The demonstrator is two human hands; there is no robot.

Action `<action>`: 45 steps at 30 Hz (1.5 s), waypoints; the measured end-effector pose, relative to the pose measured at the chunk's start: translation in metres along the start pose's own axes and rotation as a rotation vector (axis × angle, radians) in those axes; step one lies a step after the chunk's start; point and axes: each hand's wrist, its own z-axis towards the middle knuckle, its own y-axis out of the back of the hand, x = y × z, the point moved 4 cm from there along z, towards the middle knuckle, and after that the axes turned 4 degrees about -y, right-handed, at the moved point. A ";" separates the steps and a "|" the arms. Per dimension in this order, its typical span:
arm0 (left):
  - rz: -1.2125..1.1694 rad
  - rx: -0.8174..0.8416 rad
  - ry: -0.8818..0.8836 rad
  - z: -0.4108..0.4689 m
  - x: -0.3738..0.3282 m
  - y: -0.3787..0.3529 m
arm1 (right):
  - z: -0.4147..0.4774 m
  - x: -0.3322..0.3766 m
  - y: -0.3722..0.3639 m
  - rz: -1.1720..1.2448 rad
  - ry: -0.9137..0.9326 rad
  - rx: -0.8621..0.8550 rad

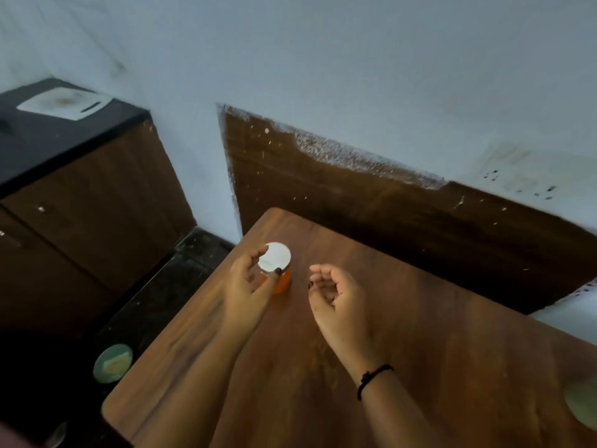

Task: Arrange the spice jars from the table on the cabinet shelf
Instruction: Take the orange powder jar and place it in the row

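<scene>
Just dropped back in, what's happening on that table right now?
A person is working at the wooden table. Their left hand curls thumb and fingers round the white lid of an orange-filled spice jar, which appears to stand upright near the table's far left corner. The right hand hovers beside it, loosely curled and holding nothing. The jar is not yet on the cabinet, which stands off to the left.

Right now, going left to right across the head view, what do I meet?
white tray on the black cabinet top → green-lidded jar → left hand holding the orange spice jar → right hand → blurred pale green object
</scene>
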 end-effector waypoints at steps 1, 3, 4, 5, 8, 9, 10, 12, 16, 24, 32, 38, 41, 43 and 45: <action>0.027 0.010 0.026 0.003 0.008 -0.004 | 0.004 -0.006 -0.008 0.006 -0.014 0.019; 0.073 0.022 0.070 0.010 0.024 -0.011 | 0.014 -0.017 -0.024 0.008 -0.036 0.062; 0.101 0.025 0.072 0.015 0.032 -0.013 | 0.020 -0.023 -0.032 -0.004 -0.038 0.084; 0.139 0.026 0.070 0.020 0.039 -0.016 | 0.026 -0.027 -0.040 -0.025 -0.038 0.108; 0.238 0.031 0.088 0.037 0.057 -0.020 | 0.047 -0.036 -0.061 -0.107 -0.053 0.169; 0.256 0.042 0.093 0.042 0.060 -0.023 | 0.054 -0.037 -0.067 -0.144 -0.060 0.182; 0.273 0.057 0.091 0.048 0.064 -0.025 | 0.060 -0.039 -0.073 -0.186 -0.071 0.197; 0.298 0.087 0.073 0.060 0.072 -0.028 | 0.072 -0.041 -0.084 -0.269 -0.102 0.236; 0.298 0.175 0.040 0.079 0.088 -0.035 | 0.086 -0.055 -0.101 -0.250 -0.151 0.274; 0.236 0.177 -0.005 0.080 0.091 -0.035 | 0.075 -0.067 -0.095 -0.101 -0.191 0.220; 0.148 0.202 -0.081 0.044 0.018 -0.043 | 0.031 -0.058 -0.041 0.052 -0.108 0.091; 0.008 0.295 -0.272 0.008 -0.091 -0.052 | -0.007 -0.028 0.019 0.127 -0.018 -0.224; -0.091 0.338 -0.331 -0.011 -0.142 -0.056 | -0.023 -0.005 0.058 0.187 0.065 -0.336; -0.140 0.372 -0.369 -0.024 -0.171 -0.060 | -0.036 0.016 0.087 0.216 0.126 -0.355; -0.211 0.396 -0.393 -0.037 -0.198 -0.060 | -0.049 0.034 0.115 0.198 0.173 -0.411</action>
